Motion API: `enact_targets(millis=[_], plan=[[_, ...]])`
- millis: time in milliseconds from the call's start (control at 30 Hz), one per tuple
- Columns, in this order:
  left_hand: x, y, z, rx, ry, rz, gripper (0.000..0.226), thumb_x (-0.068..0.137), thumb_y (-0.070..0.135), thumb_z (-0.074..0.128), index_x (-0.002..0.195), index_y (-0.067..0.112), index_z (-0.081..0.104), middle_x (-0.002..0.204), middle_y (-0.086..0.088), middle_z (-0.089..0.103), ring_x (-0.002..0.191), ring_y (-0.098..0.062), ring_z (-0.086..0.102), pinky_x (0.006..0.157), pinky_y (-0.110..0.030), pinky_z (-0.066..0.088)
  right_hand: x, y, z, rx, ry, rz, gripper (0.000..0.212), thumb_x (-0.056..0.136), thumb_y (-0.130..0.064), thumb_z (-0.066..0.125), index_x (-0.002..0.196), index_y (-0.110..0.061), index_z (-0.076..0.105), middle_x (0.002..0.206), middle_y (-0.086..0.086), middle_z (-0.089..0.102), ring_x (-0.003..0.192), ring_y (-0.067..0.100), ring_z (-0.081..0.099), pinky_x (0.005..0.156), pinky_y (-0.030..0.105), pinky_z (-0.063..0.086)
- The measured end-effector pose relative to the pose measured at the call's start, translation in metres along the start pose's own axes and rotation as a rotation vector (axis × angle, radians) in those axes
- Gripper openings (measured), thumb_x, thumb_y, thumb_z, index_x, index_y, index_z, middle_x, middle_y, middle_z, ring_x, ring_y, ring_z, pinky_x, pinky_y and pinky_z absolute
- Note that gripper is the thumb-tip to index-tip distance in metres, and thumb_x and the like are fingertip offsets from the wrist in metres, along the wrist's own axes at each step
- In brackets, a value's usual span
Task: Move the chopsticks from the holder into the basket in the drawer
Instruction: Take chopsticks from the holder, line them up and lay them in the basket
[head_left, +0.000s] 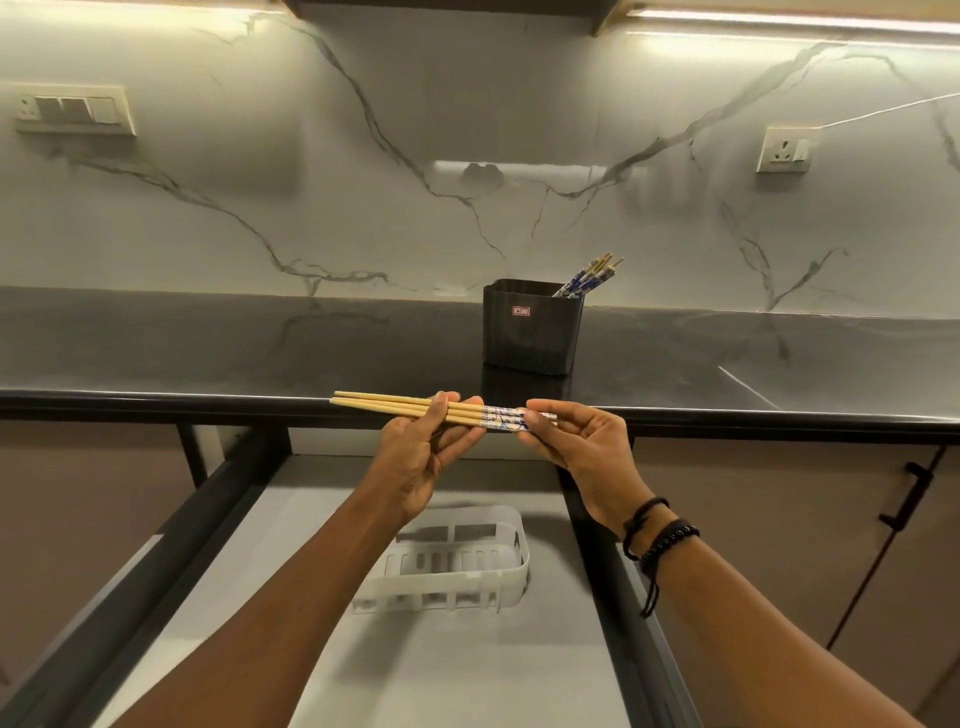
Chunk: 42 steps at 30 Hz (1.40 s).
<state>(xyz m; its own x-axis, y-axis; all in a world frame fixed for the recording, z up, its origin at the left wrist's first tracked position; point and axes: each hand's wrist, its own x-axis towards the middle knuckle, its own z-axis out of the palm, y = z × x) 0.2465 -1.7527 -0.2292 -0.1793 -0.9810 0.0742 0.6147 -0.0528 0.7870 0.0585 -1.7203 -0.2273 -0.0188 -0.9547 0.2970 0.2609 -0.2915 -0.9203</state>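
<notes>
Chopsticks (501, 419) level above open drawer (467, 654): left hand (415, 457) grips bare wood, right hand (576, 444) pinches patterned ends. White basket (467, 574) below. Black holder (530, 338) on counter (208, 343); its small red label (521, 311) unreadable.

one holder (530, 332), one basket (467, 577), two hands (415, 460) (584, 449)

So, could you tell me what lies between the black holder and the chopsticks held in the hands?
In the head view, only a bare strip of dark countertop and its front edge separate the holder from the held chopsticks.
</notes>
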Motion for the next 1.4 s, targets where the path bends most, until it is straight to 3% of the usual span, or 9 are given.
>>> enact_targets(millis=[467, 733, 900, 1133, 1400], plan=[[0.007, 0.023, -0.022, -0.094, 0.081, 0.095, 0.023, 0.093, 0.014, 0.056, 0.113, 0.004, 0.062, 0.106, -0.015, 0.072, 0.099, -0.026, 0.070, 0.067, -0.034, 0.059, 0.002, -0.001, -0.010, 0.119, -0.001, 0.133, 0.018, 0.071, -0.014, 0.074, 0.088, -0.012, 0.079, 0.100, 0.016, 0.075, 0.089, 0.022, 0.074, 0.068, 0.021, 0.060], [0.008, 0.026, -0.026, -0.143, 0.125, 0.103, 0.021, 0.095, 0.013, 0.055, 0.112, 0.003, 0.060, 0.104, -0.016, 0.073, 0.097, -0.026, 0.071, 0.067, -0.033, 0.060, 0.001, -0.006, -0.008, 0.383, -0.098, 0.177, 0.029, 0.088, -0.021, 0.062, 0.111, -0.006, 0.072, 0.118, 0.023, 0.067, 0.112, 0.033, 0.066, 0.078, 0.026, 0.059], [0.007, 0.025, -0.025, -0.186, 0.119, 0.066, 0.020, 0.095, 0.014, 0.055, 0.111, 0.004, 0.061, 0.104, -0.016, 0.073, 0.096, -0.025, 0.071, 0.066, -0.033, 0.060, -0.002, -0.006, -0.002, 0.474, -0.131, 0.186, 0.028, 0.086, -0.022, 0.061, 0.109, -0.013, 0.074, 0.119, 0.024, 0.066, 0.108, 0.030, 0.068, 0.080, 0.027, 0.060], [0.009, 0.023, -0.031, -0.121, 0.135, 0.086, 0.021, 0.095, 0.013, 0.055, 0.112, 0.003, 0.061, 0.104, -0.015, 0.073, 0.097, -0.025, 0.071, 0.067, -0.032, 0.060, -0.002, -0.005, -0.003, 0.383, -0.095, 0.157, 0.027, 0.084, -0.018, 0.061, 0.107, -0.015, 0.074, 0.116, 0.021, 0.069, 0.103, 0.028, 0.070, 0.078, 0.028, 0.061], [0.011, 0.021, -0.033, -0.065, 0.183, 0.050, 0.018, 0.094, 0.011, 0.056, 0.109, 0.002, 0.060, 0.097, -0.015, 0.074, 0.092, -0.025, 0.072, 0.064, -0.033, 0.060, 0.000, 0.005, -0.003, 0.039, -0.038, 0.058, 0.031, 0.071, -0.013, 0.073, 0.102, -0.007, 0.072, 0.100, 0.015, 0.075, 0.086, 0.021, 0.074, 0.068, 0.021, 0.060]])
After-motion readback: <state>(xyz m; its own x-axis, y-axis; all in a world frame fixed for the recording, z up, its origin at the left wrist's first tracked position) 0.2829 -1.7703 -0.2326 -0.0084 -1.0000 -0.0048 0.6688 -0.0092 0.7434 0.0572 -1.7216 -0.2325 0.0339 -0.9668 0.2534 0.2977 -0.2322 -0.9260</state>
